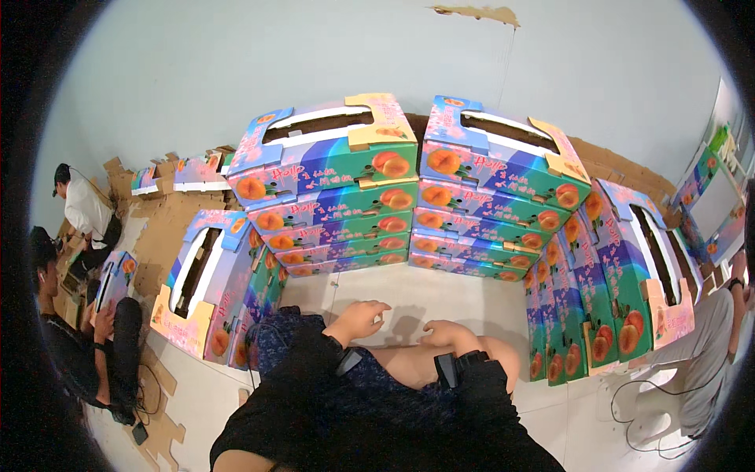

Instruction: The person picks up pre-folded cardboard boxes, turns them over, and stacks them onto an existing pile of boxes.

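My left hand [360,320] is held over my lap with its fingers loosely bent and apart, holding nothing. To its right, my right hand [442,333] hangs near my knee, also holding nothing, its fingers slightly curled. Ahead of both hands stand two stacks of printed fruit cartons, a left stack [338,212] and a right stack [487,212]. Each top carton has a long slot opening in its top. A further stack of cartons [208,291] is close by my left arm, and another [598,299] rises to the right. Neither hand touches a carton.
Flattened brown cardboard [169,220] covers the floor at the far left. There, a person in black [71,338] sits with a carton, and another in white [85,206] bends over. Someone in grey trousers [700,346] is at the right, beside a black cable [629,425]. A pale wall [275,47] stands behind.
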A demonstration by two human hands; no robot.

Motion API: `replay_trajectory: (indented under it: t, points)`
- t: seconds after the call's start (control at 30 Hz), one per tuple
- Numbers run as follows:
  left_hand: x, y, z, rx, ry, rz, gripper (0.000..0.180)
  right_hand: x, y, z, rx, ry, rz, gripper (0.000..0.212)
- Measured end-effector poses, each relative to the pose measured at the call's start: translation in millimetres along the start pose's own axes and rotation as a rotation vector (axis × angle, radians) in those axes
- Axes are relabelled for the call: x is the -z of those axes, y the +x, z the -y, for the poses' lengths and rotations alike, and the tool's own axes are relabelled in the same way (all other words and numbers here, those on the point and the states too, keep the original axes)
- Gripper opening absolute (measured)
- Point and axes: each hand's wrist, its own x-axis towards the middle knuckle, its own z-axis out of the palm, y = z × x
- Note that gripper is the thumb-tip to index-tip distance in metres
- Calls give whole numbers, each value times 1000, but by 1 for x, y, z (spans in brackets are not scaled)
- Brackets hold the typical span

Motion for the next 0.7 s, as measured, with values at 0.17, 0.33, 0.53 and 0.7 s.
replay_trajectory:
  t: [0.17,0.33,0.53,0.7]
  points:
    - [2,-2,5,89,-71,161,30,-6,2,-3,-47,-62,19,66]
    - [-1,2,6,-55,34,88,13,-8,6,-4,-15,-66,-79,52]
    - [-2,9,-5,-139,-32,81,14,-12,0,-16,106,2,-353,25]
    - [1,14,-7,-127,-32,52,15,-9,-11,-5,137,-72,-457,32]
